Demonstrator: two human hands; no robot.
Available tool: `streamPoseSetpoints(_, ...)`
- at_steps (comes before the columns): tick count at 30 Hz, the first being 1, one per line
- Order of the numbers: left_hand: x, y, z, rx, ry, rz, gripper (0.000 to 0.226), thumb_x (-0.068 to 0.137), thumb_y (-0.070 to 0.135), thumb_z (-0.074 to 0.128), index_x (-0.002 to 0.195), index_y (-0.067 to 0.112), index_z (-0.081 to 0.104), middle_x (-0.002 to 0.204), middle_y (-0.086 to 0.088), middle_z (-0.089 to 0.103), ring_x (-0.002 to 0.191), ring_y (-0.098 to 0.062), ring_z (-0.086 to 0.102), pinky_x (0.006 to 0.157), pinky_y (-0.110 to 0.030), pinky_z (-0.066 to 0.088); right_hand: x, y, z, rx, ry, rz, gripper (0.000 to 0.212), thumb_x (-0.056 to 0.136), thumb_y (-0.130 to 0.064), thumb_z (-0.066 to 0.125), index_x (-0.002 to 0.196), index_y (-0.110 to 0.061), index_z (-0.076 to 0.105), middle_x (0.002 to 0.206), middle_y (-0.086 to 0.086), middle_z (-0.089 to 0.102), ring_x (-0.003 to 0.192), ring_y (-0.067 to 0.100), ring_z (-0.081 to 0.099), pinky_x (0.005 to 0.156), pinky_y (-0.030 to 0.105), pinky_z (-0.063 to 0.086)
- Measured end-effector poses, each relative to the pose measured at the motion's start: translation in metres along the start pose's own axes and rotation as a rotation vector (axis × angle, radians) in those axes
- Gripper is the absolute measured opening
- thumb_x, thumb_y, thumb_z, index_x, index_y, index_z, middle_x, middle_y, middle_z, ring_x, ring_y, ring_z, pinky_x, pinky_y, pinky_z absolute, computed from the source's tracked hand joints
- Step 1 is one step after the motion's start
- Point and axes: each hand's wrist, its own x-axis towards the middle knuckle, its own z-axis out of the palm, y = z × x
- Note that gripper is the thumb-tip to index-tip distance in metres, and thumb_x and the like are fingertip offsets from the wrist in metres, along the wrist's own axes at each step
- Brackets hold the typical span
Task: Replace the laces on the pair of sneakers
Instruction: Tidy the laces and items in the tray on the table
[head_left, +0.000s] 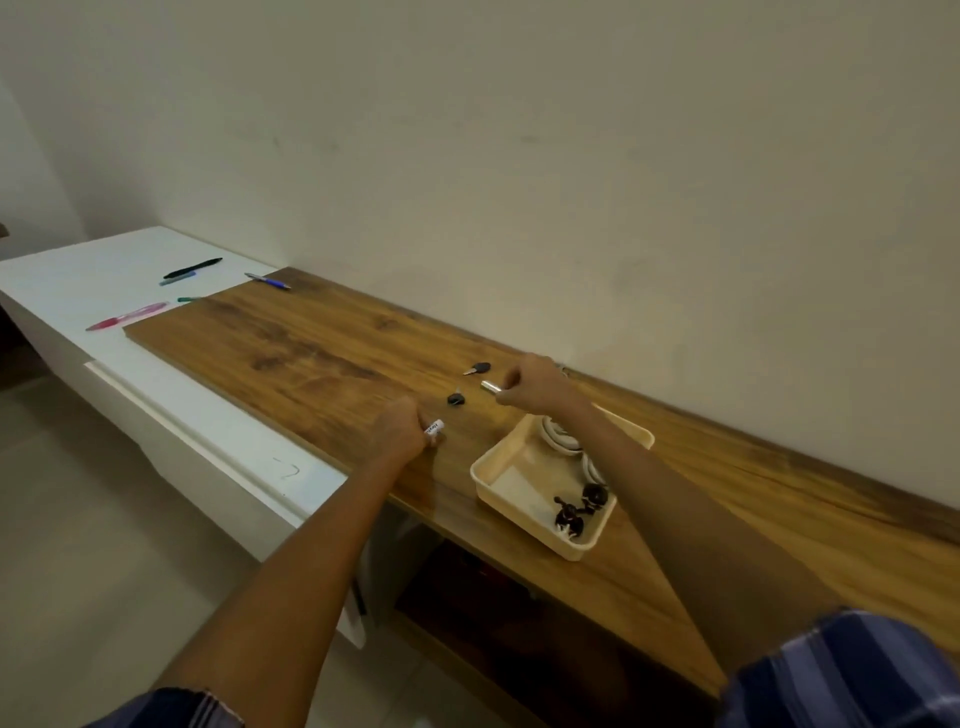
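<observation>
Head view: no sneakers or laces anywhere in frame, so I can't say which way they lie from either hand.

Left hand (402, 428) is curled round a small white labelled tube (433, 427) on the wooden board (311, 353). The tube's long axis runs roughly left-right.

Right hand (530, 384) pinches a small silvery cylinder (490, 386) just above the board, its tip pointing left.

Two dark keys (456, 399) lie between and just past the hands — right hand nearer.

Cream tray (485, 488) sits under the right forearm, holding white coiled cables (558, 435) and dark clips (576, 512).

Pens (193, 268) lie far left, on the white surface.
</observation>
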Motion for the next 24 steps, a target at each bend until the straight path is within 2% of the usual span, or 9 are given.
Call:
streamPoseSetpoints(2, -0.006, 0.015, -0.008, -0.132, 0.026, 0.085, 0.024, 0.080, 0.009, 0.070, 0.103, 0.003, 0.066, 0.104, -0.011, 0.066, 0.096, -0.018, 0.061, 0.078, -0.023, 0.046, -0.019, 0.015, -0.026, -0.066, -0.062, 0.028, 0.017, 0.080, -0.013, 0.067, 0.088, 0.001, 0.069, 0.082, 0.010, 0.063, 0.078, 0.016, 0.054, 0.064, 0.026, 0.043)
streamPoseSetpoints(4, -0.014, 0.034, -0.017, -0.198, -0.028, 0.228, 0.025, 0.078, 0.005, 0.071, 0.103, 0.003, 0.067, 0.101, -0.009, 0.068, 0.092, -0.015, 0.063, 0.074, -0.016, 0.046, -0.035, 0.028, -0.037, -0.134, -0.121, 0.066, 0.018, 0.081, -0.014, 0.066, 0.089, 0.002, 0.069, 0.080, 0.008, 0.063, 0.078, 0.017, 0.054, 0.063, 0.025, 0.042)
streamPoseSetpoints(5, -0.019, 0.045, -0.019, -0.172, -0.092, 0.301, 0.025, 0.077, 0.005, 0.072, 0.102, 0.005, 0.068, 0.099, -0.007, 0.068, 0.089, -0.012, 0.062, 0.073, -0.015, 0.046, -0.040, 0.033, -0.038, -0.147, -0.132, 0.080, 0.021, 0.081, -0.014, 0.065, 0.090, 0.005, 0.070, 0.082, 0.014, 0.064, 0.076, 0.017, 0.052, 0.063, 0.026, 0.041)
streamPoseSetpoints(8, -0.034, 0.072, -0.011, 0.083, -0.324, 0.416, 0.027, 0.077, 0.005, 0.073, 0.103, 0.009, 0.069, 0.100, -0.005, 0.069, 0.089, -0.011, 0.062, 0.080, -0.023, 0.050, -0.052, 0.042, -0.032, -0.170, -0.158, 0.095, 0.025, 0.080, -0.014, 0.064, 0.092, 0.006, 0.070, 0.087, 0.026, 0.063, 0.069, 0.017, 0.048, 0.060, 0.028, 0.038)
streamPoseSetpoints(11, -0.044, 0.083, 0.008, 0.335, -0.454, 0.448, 0.029, 0.081, 0.005, 0.069, 0.109, 0.008, 0.067, 0.110, -0.007, 0.066, 0.100, -0.018, 0.062, 0.089, -0.029, 0.050, -0.058, 0.038, -0.016, -0.208, -0.256, 0.083, 0.021, 0.081, -0.018, 0.067, 0.093, -0.001, 0.072, 0.086, 0.012, 0.066, 0.073, 0.013, 0.053, 0.059, 0.024, 0.039)
streamPoseSetpoints(14, -0.048, 0.085, 0.020, 0.378, -0.449, 0.395, 0.021, 0.086, 0.004, 0.062, 0.105, 0.005, 0.068, 0.110, -0.009, 0.065, 0.099, -0.020, 0.063, 0.086, -0.026, 0.050, -0.057, 0.034, -0.001, -0.243, -0.257, 0.057, 0.021, 0.082, -0.020, 0.069, 0.096, -0.005, 0.072, 0.092, 0.009, 0.068, 0.082, 0.016, 0.057, 0.067, 0.027, 0.044)
streamPoseSetpoints(18, -0.046, 0.089, 0.023, 0.319, -0.442, 0.290, 0.023, 0.087, 0.004, 0.059, 0.108, -0.002, 0.067, 0.104, -0.015, 0.066, 0.088, -0.023, 0.062, 0.071, -0.021, 0.048, -0.059, 0.028, 0.015, -0.273, -0.219, 0.036, 0.024, 0.081, -0.023, 0.068, 0.091, -0.001, 0.070, 0.081, 0.011, 0.061, 0.077, 0.020, 0.055, 0.068, 0.029, 0.043)
streamPoseSetpoints(20, -0.043, 0.092, 0.018, 0.295, -0.424, 0.303, 0.024, 0.088, 0.001, 0.055, 0.110, -0.004, 0.064, 0.104, -0.016, 0.064, 0.085, -0.020, 0.059, 0.074, -0.023, 0.047, -0.060, 0.028, 0.022, -0.267, -0.220, 0.032, 0.027, 0.083, -0.024, 0.067, 0.093, 0.000, 0.068, 0.084, 0.013, 0.061, 0.078, 0.022, 0.055, 0.068, 0.030, 0.043)
streamPoseSetpoints(24, -0.032, 0.085, 0.001, 0.196, -0.247, 0.341, 0.020, 0.086, -0.006, 0.054, 0.097, 0.003, 0.067, 0.098, -0.011, 0.066, 0.084, -0.017, 0.061, 0.073, -0.020, 0.050, -0.060, 0.032, 0.022, -0.182, -0.192, -0.011, 0.027, 0.086, -0.025, 0.065, 0.104, -0.005, 0.069, 0.103, 0.011, 0.068, 0.096, 0.023, 0.062, 0.080, 0.032, 0.047)
